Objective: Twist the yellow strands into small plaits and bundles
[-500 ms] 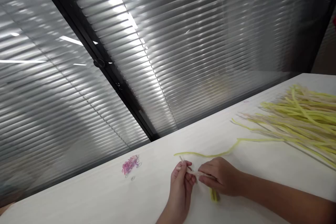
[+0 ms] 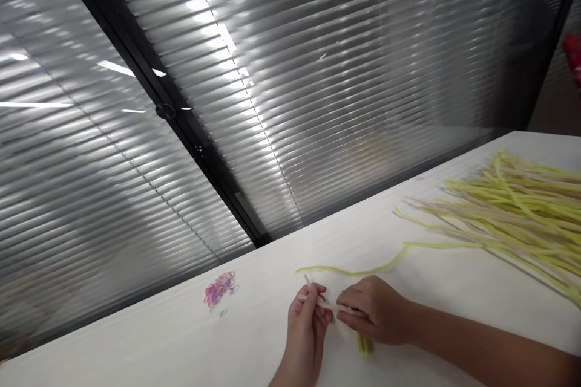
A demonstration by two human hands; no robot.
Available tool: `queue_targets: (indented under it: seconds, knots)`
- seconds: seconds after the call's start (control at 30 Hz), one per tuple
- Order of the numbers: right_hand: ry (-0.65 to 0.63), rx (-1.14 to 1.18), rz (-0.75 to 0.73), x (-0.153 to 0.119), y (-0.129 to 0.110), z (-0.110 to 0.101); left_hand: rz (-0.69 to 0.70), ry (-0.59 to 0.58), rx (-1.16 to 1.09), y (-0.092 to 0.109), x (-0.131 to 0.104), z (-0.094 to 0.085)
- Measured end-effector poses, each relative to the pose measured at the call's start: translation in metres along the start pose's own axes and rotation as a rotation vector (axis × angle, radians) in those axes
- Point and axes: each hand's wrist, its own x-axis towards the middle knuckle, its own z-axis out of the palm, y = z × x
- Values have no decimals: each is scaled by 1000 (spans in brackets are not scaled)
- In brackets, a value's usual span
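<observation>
At the lower middle, my left hand (image 2: 308,314) pinches a pale, cream-coloured fuzzy stem (image 2: 327,305), whose tip pokes up past the thumb. Just to the right, my right hand (image 2: 379,309) has its fingers closed on the same pale stem. Below the right hand a short yellow-green bundle (image 2: 363,343) shows, its upper part hidden by the hand. Beyond both hands a single long yellow-green stem (image 2: 351,271) lies bent on the white table (image 2: 254,344).
A large pile of yellow-green and cream stems (image 2: 521,205) spreads over the table's right side. Small pink and purple loops (image 2: 219,289) lie left of my hands. Behind the table's far edge stands a glass partition with blinds (image 2: 318,103). Something red (image 2: 572,55) shows at the right edge.
The whole view has shifted slightly, so the hands and table things appear a little lower and farther left. Both hands keep their hold on the pale stem. More of the red thing shows at right.
</observation>
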Motion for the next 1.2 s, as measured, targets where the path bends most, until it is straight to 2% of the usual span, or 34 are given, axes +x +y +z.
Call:
queue_targets:
  seconds: [0.33,0.7,0.93,1.1,1.2]
  knots:
    - [3,60,-9,0,1,-4,-23,4,-18,1,1,-1]
    - [39,305,179,3,-2,-14,5,77,-189,3,3,-1]
    - [82,414,229,5,-1,-14,19,59,-228,3,4,-1]
    - [172,537,300,6,0,-12,28,52,-232,1,6,-4]
    - [221,598,402,5,3,-8,28,57,-237,1,6,-4]
